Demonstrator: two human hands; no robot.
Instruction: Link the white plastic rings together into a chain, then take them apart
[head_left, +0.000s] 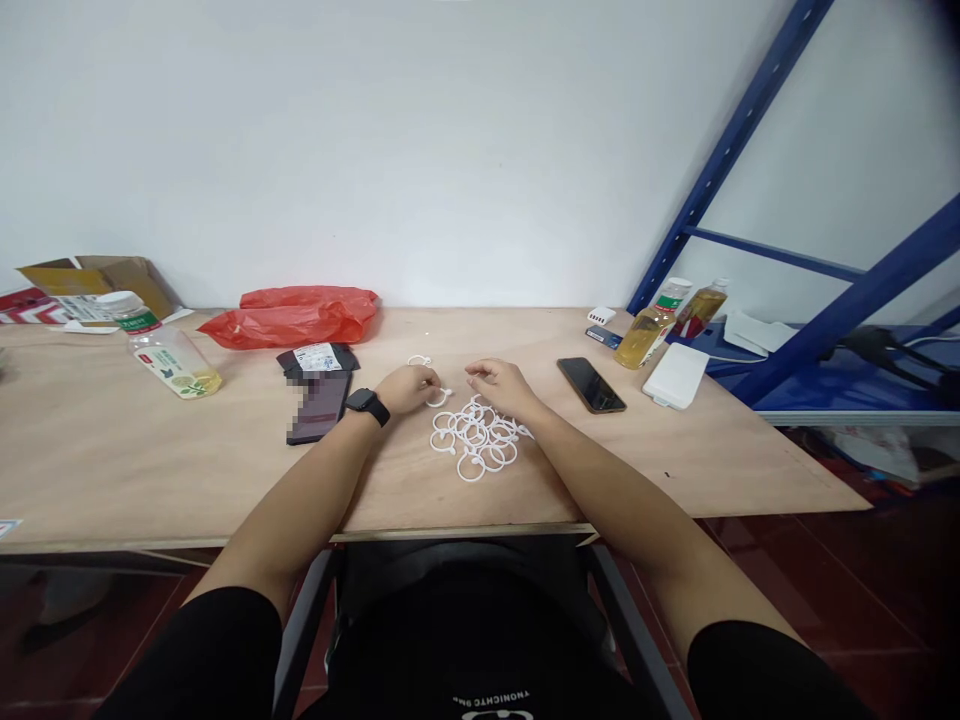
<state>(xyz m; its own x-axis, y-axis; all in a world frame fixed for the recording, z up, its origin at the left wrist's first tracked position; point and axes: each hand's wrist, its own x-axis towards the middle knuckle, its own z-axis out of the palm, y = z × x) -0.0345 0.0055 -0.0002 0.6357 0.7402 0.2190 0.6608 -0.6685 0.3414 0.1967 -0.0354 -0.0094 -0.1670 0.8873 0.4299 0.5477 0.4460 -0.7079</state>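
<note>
My left hand [409, 390], with a black watch on its wrist, pinches a white curtain ring [439, 400] between thumb and fingertips. Another white ring [420, 359] lies on the table just beyond that hand. To the right, my right hand [504, 385] hovers with loosely curved fingers apart, and nothing shows in them. A loose pile of several white rings [480, 432], each with a small eyelet, lies below and between the hands, its right edge partly beneath my right wrist.
Left of my hands are a dark phone [322, 405], a black packet [319, 358], a red plastic bag [300, 315], a bottle [169, 355] and a cardboard box [124, 280]. On the right are another phone [591, 385], a white case [676, 376] and a drink bottle [651, 330].
</note>
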